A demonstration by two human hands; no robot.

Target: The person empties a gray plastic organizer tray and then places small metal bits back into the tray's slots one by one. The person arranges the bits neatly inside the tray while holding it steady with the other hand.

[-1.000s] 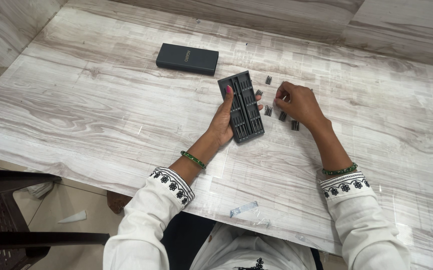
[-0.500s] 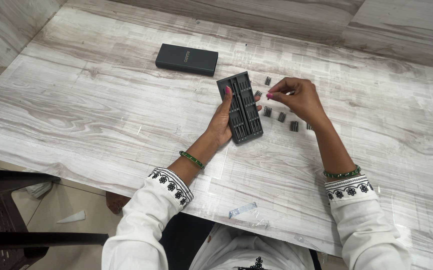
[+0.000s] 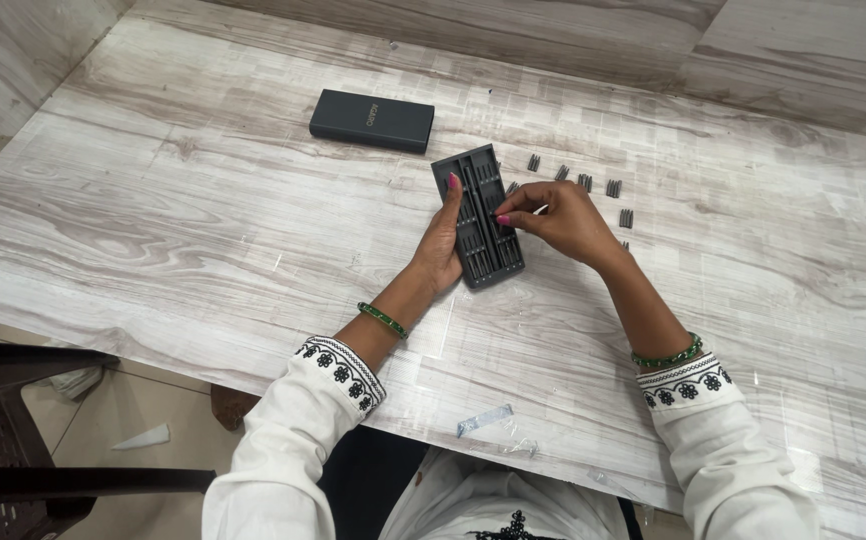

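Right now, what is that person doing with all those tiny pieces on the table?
A person sits at a pale wood-grain table. The left hand steadies a dark slotted tray along its left edge. The right hand pinches its fingertips over the tray's middle; whether they hold anything is too small to tell. Several small dark bits lie loose on the table beyond the right hand. A dark flat box lies farther back, apart from the tray.

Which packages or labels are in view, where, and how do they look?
Box: far side of the table, flat dark rectangle, small pale print on top.
Tray: centre, open dark slotted rectangle, left hand along its edge, right hand over it.
No screens or signs.
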